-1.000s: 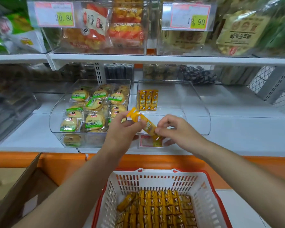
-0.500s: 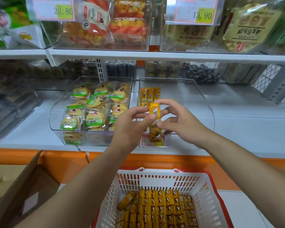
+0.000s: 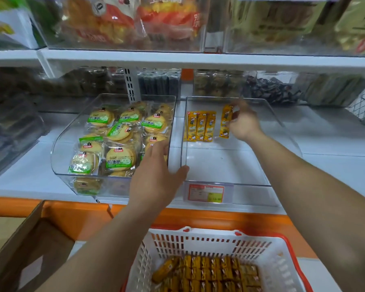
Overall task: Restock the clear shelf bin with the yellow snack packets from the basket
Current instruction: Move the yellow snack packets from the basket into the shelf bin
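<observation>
My right hand (image 3: 243,122) reaches deep into the clear shelf bin (image 3: 228,182) and pinches one yellow snack packet (image 3: 226,121), held upright just right of three yellow packets (image 3: 200,126) standing in a row at the bin's back left. My left hand (image 3: 156,178) rests with fingers spread at the front left corner of that bin, its thumb at the bin's left wall. Below, the white basket (image 3: 282,260) with a red rim holds several more yellow packets (image 3: 209,272).
A second clear bin (image 3: 59,163) full of round green-labelled biscuit packs sits directly left. A price tag (image 3: 205,192) hangs on the target bin's front. An upper shelf (image 3: 198,60) with bagged snacks overhangs. A cardboard box (image 3: 23,249) stands at lower left.
My right hand has carried the packet from in front of the bin to its back, beside the row. My left hand let go of the packet and dropped to the bin's front corner.
</observation>
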### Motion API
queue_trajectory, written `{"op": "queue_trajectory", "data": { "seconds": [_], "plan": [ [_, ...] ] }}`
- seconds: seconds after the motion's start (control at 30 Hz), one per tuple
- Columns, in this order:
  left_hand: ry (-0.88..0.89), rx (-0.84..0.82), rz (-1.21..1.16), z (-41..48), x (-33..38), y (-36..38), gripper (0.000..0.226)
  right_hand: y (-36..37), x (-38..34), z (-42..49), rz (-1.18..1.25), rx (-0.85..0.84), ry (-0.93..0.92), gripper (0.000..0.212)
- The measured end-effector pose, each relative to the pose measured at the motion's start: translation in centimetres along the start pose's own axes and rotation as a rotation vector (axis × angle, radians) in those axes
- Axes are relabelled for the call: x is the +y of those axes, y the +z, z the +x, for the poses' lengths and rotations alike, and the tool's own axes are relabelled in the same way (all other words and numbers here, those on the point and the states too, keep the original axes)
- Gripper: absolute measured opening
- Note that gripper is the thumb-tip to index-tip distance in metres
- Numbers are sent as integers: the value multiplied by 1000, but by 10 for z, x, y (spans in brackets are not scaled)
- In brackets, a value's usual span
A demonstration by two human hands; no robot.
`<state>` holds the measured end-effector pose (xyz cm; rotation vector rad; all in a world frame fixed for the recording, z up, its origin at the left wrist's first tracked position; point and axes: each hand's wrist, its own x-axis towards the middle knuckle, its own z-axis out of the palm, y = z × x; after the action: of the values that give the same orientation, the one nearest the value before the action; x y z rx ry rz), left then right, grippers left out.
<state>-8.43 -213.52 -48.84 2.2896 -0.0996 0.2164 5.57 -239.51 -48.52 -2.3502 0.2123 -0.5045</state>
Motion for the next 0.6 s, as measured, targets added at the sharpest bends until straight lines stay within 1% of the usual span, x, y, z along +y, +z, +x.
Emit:
{"op": "queue_trajectory", "data": {
  "seconds": [0.1, 0.27, 0.43, 0.6],
  "plan": [
    [8, 0, -8, 2, -4, -1, 57, 14, 4, 7, -13, -11, 2, 49],
    [32, -7, 10, 3, -9, -3, 56, 31, 1, 14, -30, -59, -4, 48],
    [40, -16, 41, 2, -11, -6, 58, 40, -2, 13, -71, -94, 23, 40],
    [20, -39, 9, 2, -11, -7, 60, 39, -6, 13, -94, -66, 10, 36]
  ]
}}
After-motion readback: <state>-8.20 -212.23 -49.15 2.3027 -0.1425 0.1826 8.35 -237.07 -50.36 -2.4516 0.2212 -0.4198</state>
